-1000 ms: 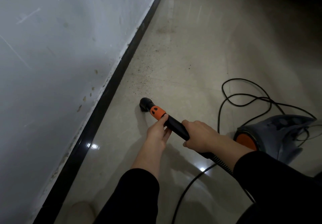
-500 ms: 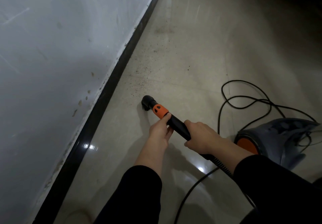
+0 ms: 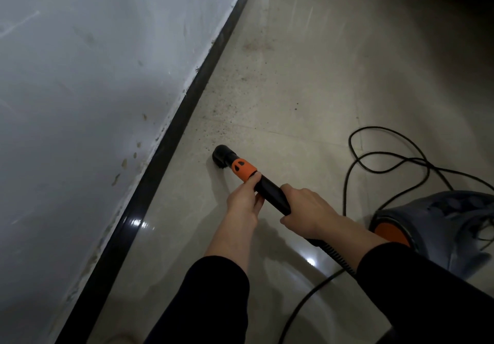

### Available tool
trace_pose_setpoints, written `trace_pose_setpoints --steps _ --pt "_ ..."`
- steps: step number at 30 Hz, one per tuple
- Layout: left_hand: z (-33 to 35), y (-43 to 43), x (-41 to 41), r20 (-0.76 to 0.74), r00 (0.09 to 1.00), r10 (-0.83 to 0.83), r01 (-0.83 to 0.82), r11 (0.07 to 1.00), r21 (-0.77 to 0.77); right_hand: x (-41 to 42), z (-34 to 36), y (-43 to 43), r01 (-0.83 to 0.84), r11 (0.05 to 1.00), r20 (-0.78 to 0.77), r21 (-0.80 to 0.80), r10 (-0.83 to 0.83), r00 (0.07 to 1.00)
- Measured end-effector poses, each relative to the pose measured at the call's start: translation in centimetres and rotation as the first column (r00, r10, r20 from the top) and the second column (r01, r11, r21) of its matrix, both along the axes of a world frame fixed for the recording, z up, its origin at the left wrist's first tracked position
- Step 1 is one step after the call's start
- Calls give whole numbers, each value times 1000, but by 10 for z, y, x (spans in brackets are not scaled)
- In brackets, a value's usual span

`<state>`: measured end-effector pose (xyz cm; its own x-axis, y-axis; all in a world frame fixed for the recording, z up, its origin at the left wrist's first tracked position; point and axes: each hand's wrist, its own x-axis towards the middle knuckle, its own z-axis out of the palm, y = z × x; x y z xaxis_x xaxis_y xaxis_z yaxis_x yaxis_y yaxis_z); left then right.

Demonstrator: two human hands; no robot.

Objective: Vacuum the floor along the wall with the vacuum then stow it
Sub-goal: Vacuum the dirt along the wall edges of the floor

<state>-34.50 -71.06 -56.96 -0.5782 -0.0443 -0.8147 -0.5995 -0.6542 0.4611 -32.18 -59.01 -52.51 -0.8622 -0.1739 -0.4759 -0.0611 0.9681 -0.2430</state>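
Black vacuum wand [image 3: 270,192] clenched in both hands — left hand [image 3: 244,200] ahead, right hand [image 3: 307,214] behind — fingers [image 3: 254,180] wrapped round.

Black wand [image 3: 271,193] with orange collar [image 3: 242,169]; black baseboard [image 3: 171,140]

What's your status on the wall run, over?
Left hand and right hand both gripping the wand. Nozzle down on the floor, short of the dirt patch by the baseboard. Cord looped right, clear of path.

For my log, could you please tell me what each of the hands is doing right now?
Left hand: closed on the vacuum wand.
Right hand: closed on the same wand, farther back.
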Motion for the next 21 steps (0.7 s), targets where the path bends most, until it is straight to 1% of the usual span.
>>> trace_pose_setpoints --steps 10,21 --pt "2 -24 0 -1 998 62 -62 998 -26 -9 -7 -22 -31 998 -6 -49 31 1000" --pt "3 -52 7 12 995 103 -102 993 -60 -8 -12 -49 -103 993 -33 -55 101 994"
